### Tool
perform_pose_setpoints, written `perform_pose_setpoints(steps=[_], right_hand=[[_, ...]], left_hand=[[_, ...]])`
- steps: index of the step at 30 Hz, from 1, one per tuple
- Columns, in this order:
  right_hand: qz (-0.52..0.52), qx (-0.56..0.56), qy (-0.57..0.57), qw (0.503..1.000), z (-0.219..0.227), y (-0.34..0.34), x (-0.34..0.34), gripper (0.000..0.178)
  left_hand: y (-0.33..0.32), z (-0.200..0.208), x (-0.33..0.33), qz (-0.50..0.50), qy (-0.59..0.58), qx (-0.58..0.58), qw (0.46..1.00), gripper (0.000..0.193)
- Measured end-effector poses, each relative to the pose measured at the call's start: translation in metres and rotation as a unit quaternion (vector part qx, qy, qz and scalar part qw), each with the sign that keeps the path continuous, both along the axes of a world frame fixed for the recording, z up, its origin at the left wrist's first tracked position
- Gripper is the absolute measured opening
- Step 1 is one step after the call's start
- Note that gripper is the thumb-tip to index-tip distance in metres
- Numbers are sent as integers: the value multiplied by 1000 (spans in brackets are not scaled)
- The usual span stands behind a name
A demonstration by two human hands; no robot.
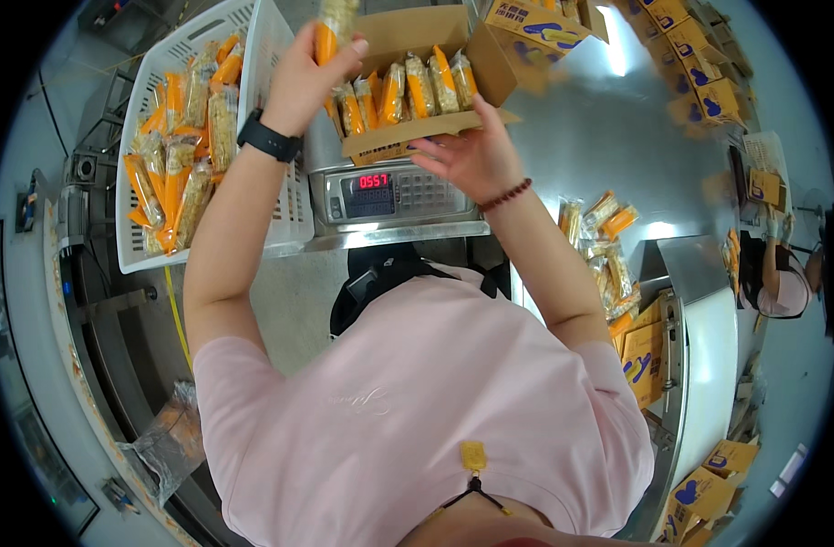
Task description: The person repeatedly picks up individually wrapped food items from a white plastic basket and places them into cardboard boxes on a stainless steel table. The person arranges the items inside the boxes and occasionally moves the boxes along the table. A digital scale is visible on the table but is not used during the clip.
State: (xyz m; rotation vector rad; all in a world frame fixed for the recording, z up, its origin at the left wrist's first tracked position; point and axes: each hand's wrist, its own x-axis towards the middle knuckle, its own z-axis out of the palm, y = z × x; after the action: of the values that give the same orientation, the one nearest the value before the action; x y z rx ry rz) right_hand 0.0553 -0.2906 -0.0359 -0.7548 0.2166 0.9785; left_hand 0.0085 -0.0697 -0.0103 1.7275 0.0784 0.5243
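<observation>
My left hand (312, 77) is closed round a wrapped bar (337, 25), a long packet of orange and clear film with pale grainy contents. It is raised above the left side of an open cardboard box (417, 32), in which a row of similar bars (417, 84) stands. At the box's near right edge, my right hand (476, 155) has its fingers spread and holds nothing; whether it touches the near flap I cannot tell. Beneath the box is a weighing scale (394, 194) with a lit red display and a keypad.
A white plastic crate (289, 196) heaped with wrapped bars stands at the left. Loose bars (604, 260) lie on the steel table (572, 137) at the right. More cardboard boxes (699, 64) line the far right, where another person (772, 278) is at work.
</observation>
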Motion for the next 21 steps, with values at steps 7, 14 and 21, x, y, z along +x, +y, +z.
perform_pose_setpoints(steps=[7, 14, 21], right_hand=[[-80, 34, -117, 989, -38, 22, -10, 25], [-187, 58, -213, 957, -3, -3, 32, 32], [-206, -141, -257, 934, -6, -91, 128, 45]], left_hand=[[-39, -41, 36, -92, 356, -175, 914, 34], [-75, 15, 59, -119, 189, -178, 958, 32], [-61, 68, 19, -108, 5, -159, 981, 40]])
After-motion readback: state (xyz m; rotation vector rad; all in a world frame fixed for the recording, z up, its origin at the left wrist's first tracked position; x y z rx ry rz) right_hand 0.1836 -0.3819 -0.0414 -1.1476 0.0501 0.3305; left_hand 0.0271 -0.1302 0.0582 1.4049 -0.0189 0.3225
